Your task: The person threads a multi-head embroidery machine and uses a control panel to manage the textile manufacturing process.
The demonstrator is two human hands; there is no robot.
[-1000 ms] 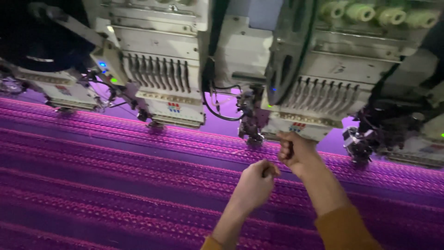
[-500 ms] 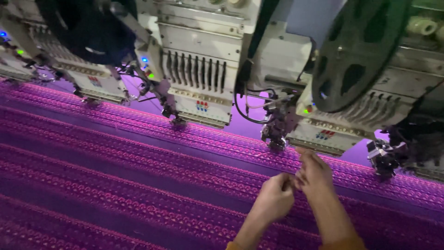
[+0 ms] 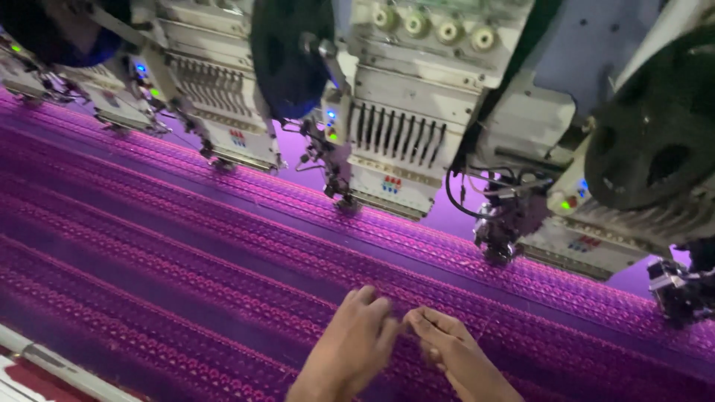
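Both hands, left hand point(image 3: 350, 346) & right hand point(image 3: 454, 353), are meeting fingertip-to-fingertip just below the embroidery head point(image 3: 395, 141), over purple fabric point(image 3: 186, 246), probably pinching thread; grip contents can't tell.

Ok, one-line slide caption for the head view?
Left hand and right hand pinch together over purple embroidered fabric below embroidery machine heads.

Cut off and unclear

Both wrists leave the bottom edge; whatever the left hand point(image 3: 350, 350) and right hand point(image 3: 454, 353) pinch (thread, perhaps) is too small to tell.
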